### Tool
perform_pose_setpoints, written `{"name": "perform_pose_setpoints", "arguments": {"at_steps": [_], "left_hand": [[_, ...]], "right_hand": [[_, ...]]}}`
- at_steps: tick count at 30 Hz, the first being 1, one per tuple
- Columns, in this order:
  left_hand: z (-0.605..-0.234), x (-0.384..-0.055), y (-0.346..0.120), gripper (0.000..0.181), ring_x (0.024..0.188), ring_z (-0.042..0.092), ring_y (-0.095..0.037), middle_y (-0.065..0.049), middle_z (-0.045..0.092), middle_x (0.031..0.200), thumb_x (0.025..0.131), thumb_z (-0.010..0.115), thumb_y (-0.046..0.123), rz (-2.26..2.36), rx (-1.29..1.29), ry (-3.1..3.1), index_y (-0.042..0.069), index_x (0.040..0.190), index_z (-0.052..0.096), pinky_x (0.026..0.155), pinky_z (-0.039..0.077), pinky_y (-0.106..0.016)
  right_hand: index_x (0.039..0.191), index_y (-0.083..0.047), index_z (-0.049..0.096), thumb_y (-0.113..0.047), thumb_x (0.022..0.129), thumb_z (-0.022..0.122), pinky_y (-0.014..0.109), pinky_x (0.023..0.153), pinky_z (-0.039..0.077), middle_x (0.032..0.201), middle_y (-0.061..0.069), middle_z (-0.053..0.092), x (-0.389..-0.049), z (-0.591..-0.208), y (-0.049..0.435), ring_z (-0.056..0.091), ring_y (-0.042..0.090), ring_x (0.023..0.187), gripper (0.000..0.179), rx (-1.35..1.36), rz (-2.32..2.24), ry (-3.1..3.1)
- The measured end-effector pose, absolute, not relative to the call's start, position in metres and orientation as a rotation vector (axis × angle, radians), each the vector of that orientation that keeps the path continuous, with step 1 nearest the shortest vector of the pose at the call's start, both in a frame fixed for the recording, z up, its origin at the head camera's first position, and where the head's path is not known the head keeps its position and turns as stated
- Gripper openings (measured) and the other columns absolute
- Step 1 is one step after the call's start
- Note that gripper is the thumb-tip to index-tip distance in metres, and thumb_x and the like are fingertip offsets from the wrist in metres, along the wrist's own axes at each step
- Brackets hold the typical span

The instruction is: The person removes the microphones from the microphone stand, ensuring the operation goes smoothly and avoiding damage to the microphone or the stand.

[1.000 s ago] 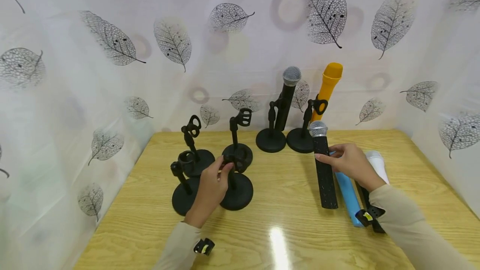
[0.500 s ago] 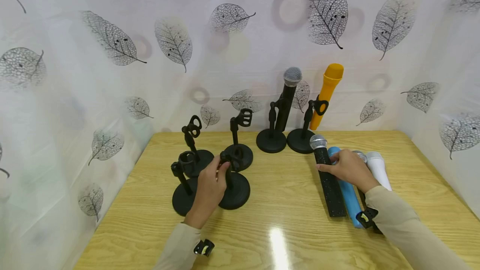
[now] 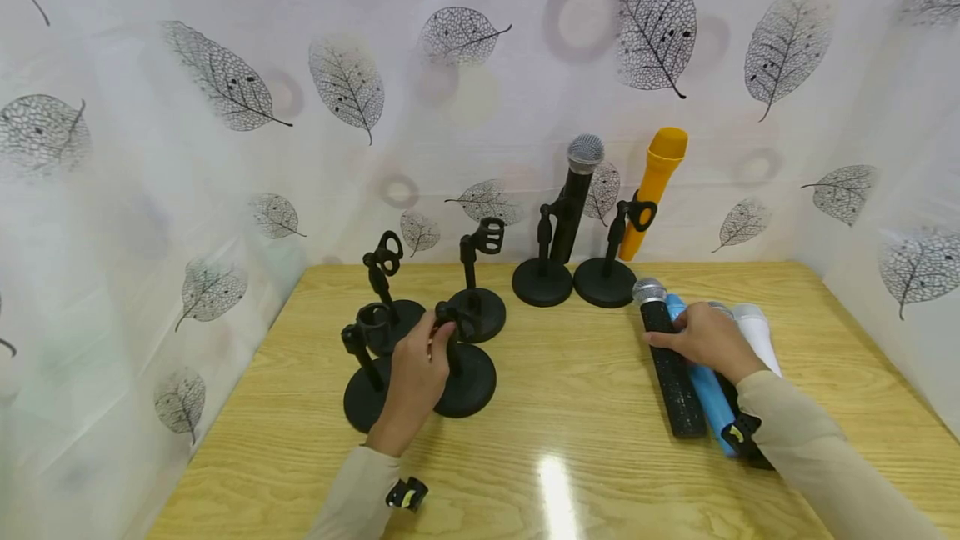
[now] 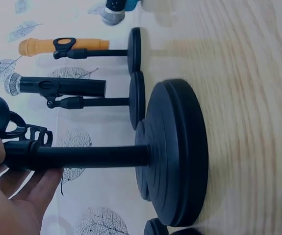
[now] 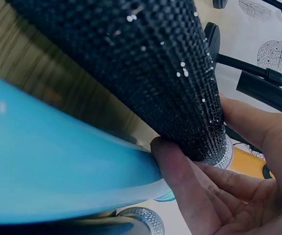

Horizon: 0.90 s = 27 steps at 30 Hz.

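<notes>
My left hand [image 3: 414, 369] holds a black desktop microphone stand [image 3: 467, 382] near the top of its post, just below the clip. In the left wrist view the stand's round base [image 4: 177, 152] is seen edge-on, by the wood surface. On the right, my right hand [image 3: 708, 342] pinches a black glittery microphone [image 3: 672, 377] with a silver mesh head, thumb on one side and fingers on the other. A blue microphone [image 3: 711, 398] lies right beside it, partly under my hand. Whether the black microphone touches the table cannot be told.
Three other stands, one a clip stand [image 3: 367, 394], are grouped around my left hand. At the back, a black silver-headed microphone [image 3: 577, 198] and an orange one [image 3: 656, 186] sit in stands. A white microphone [image 3: 757, 336] and another silver-headed one lie right of the blue one.
The black glittery microphone has come down and to the right in my right hand, closer to the blue one. My left hand has shifted its stand slightly left.
</notes>
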<state>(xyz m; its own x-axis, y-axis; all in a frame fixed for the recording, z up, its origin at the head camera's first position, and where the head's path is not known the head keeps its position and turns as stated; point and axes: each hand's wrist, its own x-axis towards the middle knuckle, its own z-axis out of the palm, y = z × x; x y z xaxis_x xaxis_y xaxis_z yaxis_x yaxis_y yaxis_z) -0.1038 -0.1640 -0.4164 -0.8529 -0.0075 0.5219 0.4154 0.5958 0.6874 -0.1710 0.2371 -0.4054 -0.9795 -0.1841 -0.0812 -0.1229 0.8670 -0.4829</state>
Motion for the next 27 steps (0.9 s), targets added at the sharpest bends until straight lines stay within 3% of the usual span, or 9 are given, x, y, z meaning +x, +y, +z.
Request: {"name": "perform_pose_setpoints", "arguments": {"at_steps": [6,14,27], "left_hand": [[-0.416,-0.106,-0.166,0.023,0.097,0.071,-0.027,-0.014,0.068,0.092,0.108,0.051,0.022,-1.187,-0.329,-2.345,0.003,0.1,0.062,0.083,0.06,-0.044],[-0.415,-0.105,-0.166,0.02,0.1,0.071,-0.027,-0.015,0.069,0.097,0.108,0.05,0.023,-1.2,-0.327,-2.35,0.007,0.103,0.062,0.085,0.059,-0.045],[-0.414,-0.105,-0.166,0.023,0.102,0.07,-0.027,-0.015,0.069,0.099,0.109,0.049,0.025,-1.225,-0.319,-2.363,0.007,0.105,0.062,0.086,0.059,-0.045]], "right_hand": [[0.059,-0.005,0.064,-0.042,0.089,0.076,0.03,0.047,0.041,0.049,0.001,0.056,-0.173,-0.407,0.242,0.053,0.016,0.046,0.05,-0.233,-0.722,2.917],[0.049,-0.016,0.046,-0.04,0.088,0.079,0.029,0.046,0.035,0.045,-0.006,0.035,-0.173,-0.409,0.242,0.041,0.014,0.043,0.056,-0.246,-0.638,2.987],[0.07,-0.011,0.039,-0.036,0.087,0.081,0.03,0.048,0.033,0.058,-0.002,0.028,-0.171,-0.416,0.241,0.039,0.018,0.049,0.052,-0.235,-0.573,3.021]]}}
